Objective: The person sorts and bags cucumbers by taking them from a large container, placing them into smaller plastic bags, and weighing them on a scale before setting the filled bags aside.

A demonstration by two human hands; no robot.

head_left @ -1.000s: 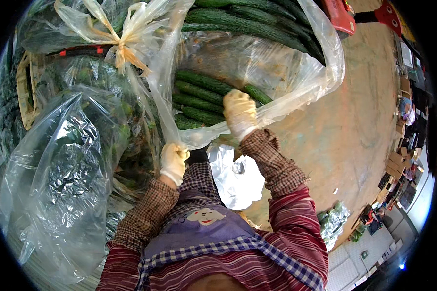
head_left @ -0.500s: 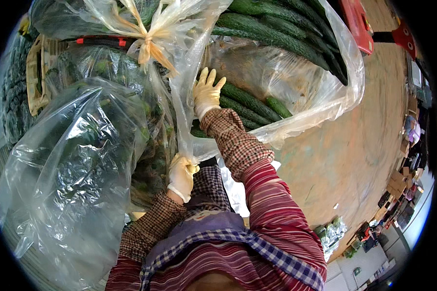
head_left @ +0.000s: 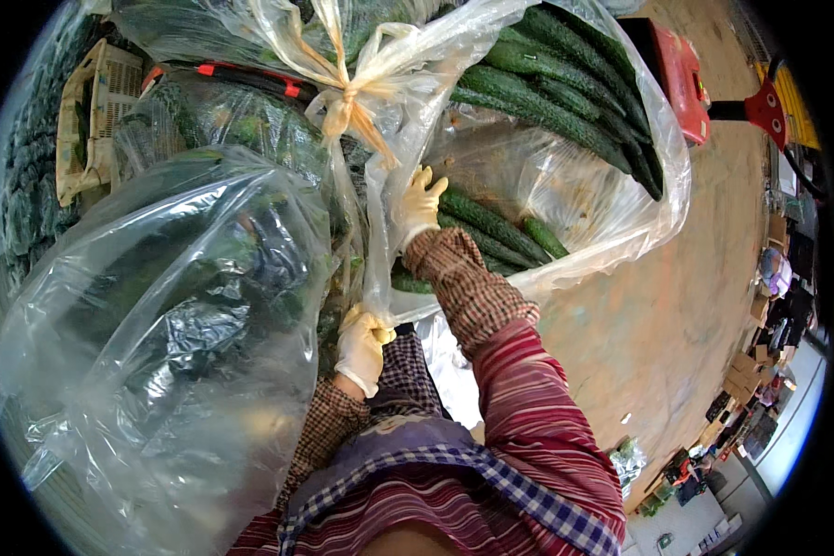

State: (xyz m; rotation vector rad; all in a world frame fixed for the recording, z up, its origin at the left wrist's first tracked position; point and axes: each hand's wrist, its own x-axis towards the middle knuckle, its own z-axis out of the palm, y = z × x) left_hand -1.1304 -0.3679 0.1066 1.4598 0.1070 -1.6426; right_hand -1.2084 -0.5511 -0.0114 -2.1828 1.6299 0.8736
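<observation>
In front of me a clear plastic bag (head_left: pixel 641 233) stands wide open, with long dark green cucumbers inside. One heap of cucumbers (head_left: pixel 565 97) fills its far side, and a few more cucumbers (head_left: pixel 491 227) lie along the near side. My left hand (head_left: pixel 361 350), in a pale glove, is closed on the bag's near left rim. Inside the bag's left side, my right hand (head_left: pixel 420 206), gloved too, has its fingers spread beside the ends of the near cucumbers. Nothing shows in its grasp.
Left of me bulges another large clear bag (head_left: pixel 167 315). Beyond it are a knotted bag (head_left: pixel 347 97), a black-and-red handle (head_left: pixel 255 77) and a cream crate (head_left: pixel 97 120). A red machine part (head_left: pixel 681 79) stands at the far right; boxes (head_left: pixel 743 380) line the floor's right side.
The whole view has shifted, so the bags and both hands sit farther right and slightly lower. My left hand keeps its hold on the rim; my right hand remains inside the bag.
</observation>
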